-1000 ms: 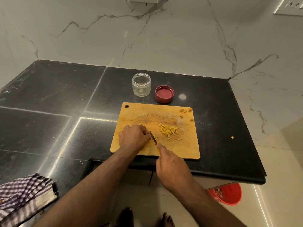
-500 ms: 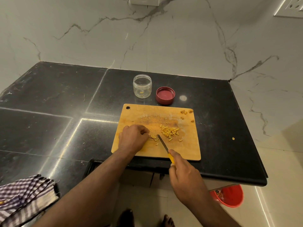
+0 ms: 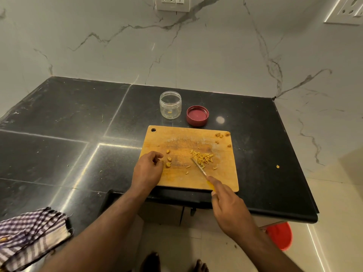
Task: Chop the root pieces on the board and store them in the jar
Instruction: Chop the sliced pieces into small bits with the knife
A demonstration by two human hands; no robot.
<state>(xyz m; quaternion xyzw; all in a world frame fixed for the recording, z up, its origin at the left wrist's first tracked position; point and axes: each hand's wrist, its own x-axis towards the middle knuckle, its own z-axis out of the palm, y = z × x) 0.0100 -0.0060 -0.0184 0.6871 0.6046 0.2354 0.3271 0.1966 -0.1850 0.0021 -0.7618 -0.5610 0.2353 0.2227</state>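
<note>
A wooden cutting board [image 3: 176, 179] lies near the counter's front edge. A heap of chopped yellow root strips [image 3: 203, 157] sits right of its middle. A few larger root chunks [image 3: 168, 159] lie at its left side, just right of my left hand [image 3: 148, 169], whose fingers are loosely curled and hold nothing. My right hand [image 3: 227, 203] grips a knife [image 3: 199, 167] by its yellow handle, with the blade tip at the heap's left edge. Behind the board stands an open clear jar [image 3: 170, 104] with a small yellow bit inside. Its red lid [image 3: 197, 115] lies upturned to the jar's right.
Several root scraps [image 3: 222, 135] lie at the board's far right corner and one crumb [image 3: 277, 166] on the black counter to the right. A checked cloth [image 3: 29, 236] hangs at the lower left. A red bucket [image 3: 280, 235] stands on the floor below the counter edge.
My left hand has drawn back to the left, uncovering the larger root chunks. My right hand has swung the knife to the right, up against the chopped heap.
</note>
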